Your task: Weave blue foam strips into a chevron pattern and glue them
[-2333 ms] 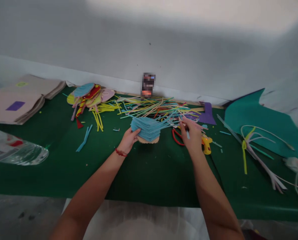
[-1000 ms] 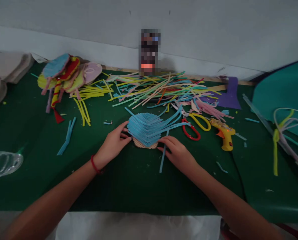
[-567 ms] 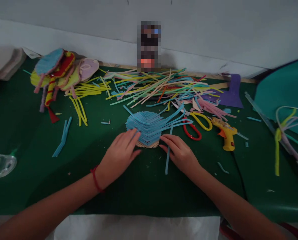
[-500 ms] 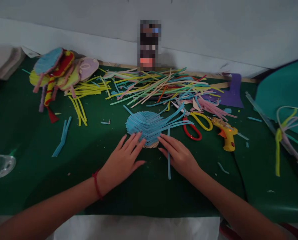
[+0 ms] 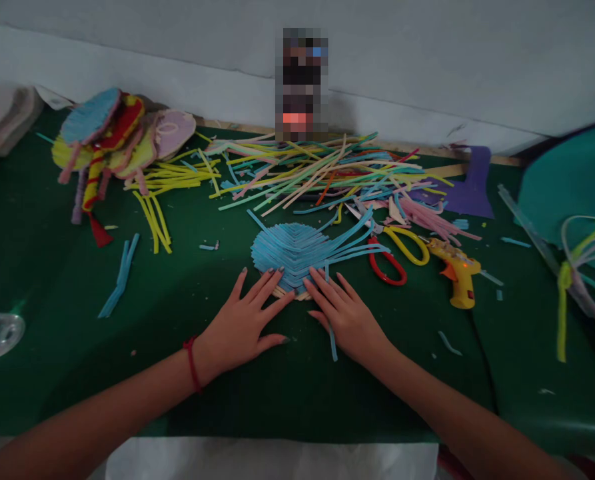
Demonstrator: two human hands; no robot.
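A rounded panel of blue strips (image 5: pixel 292 247), laid in a chevron pattern, lies on the green tabletop with a pale base showing at its near edge. Loose blue strip ends fan out from its right side. My left hand (image 5: pixel 242 317) rests with spread fingers, its fingertips on the panel's lower left. On the lower right, my right hand (image 5: pixel 344 307) lies flat with fingers stretched over the strips. A single blue strip (image 5: pixel 333 343) passes beneath that hand and sticks out toward me. Neither hand grips anything.
Scissors (image 5: pixel 387 260) with red and yellow handles and a yellow glue gun (image 5: pixel 460 273) lie to the right. Behind the panel is a heap of coloured strips (image 5: pixel 302 173). Fan-shaped pieces (image 5: pixel 92 120) are stacked at back left. A blurred-out upright object (image 5: pixel 302 87) stands at the wall.
My right hand has moved left onto the panel's lower right, covering part of the single blue strip. My left fingers are spread a little wider. The view has shifted slightly.
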